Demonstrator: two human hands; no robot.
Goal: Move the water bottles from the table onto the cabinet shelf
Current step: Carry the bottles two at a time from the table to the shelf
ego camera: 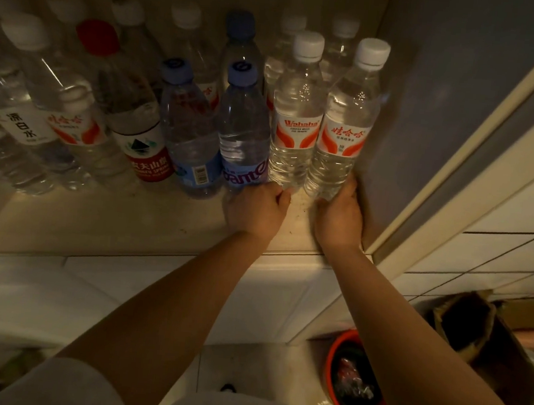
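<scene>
The cabinet shelf (128, 222) spans the upper half of the frame in dim light, packed with upright water bottles from the left edge to the side wall at upper right. The left hand (255, 209) grips the base of the Wahaha bottle (297, 121) and the right hand (338, 218) grips the base of the neighbouring bottle (346, 128), both standing at upper centre. Push each bottle back level, keeping both bases flat, before loosening either grip.
</scene>
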